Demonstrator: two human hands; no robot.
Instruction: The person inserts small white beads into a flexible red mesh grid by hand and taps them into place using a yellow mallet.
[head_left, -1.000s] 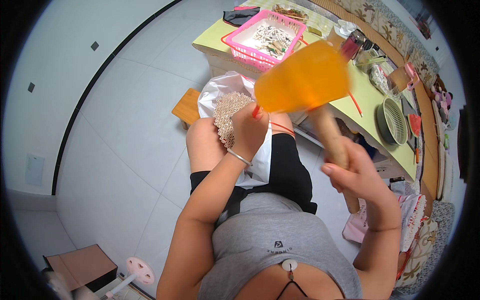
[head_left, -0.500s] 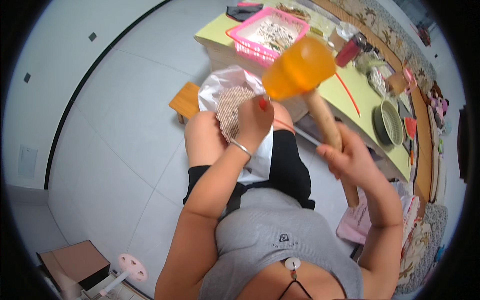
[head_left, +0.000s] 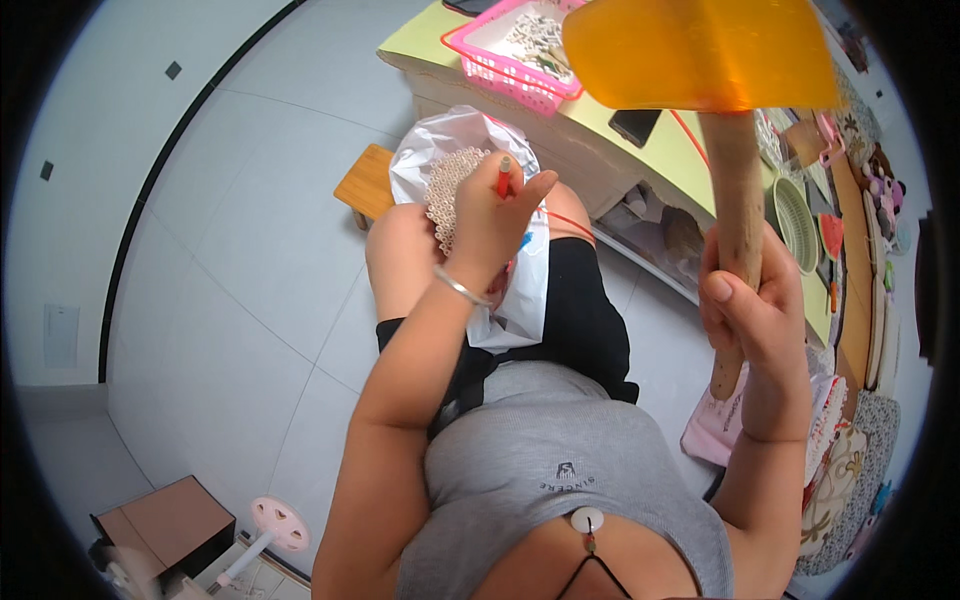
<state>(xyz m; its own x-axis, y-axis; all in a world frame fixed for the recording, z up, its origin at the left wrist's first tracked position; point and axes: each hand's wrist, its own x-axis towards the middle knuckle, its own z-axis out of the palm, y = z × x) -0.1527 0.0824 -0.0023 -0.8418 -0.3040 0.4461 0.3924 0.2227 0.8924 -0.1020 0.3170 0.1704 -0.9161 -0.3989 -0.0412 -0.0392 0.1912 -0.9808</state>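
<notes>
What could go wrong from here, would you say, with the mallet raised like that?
The mallet, raised in the right hand, might hit the left hand, which grips a red rod beside the tube bundle. The bundle, in a white bag at the lap, could shift if struck. A wide swing might clip the pink basket.

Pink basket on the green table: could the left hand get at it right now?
Probably not without letting go first: the left hand looks closed around a slim red item, by the bundle of thin tubes. The near wall of the pink basket looks unobstructed.
</notes>
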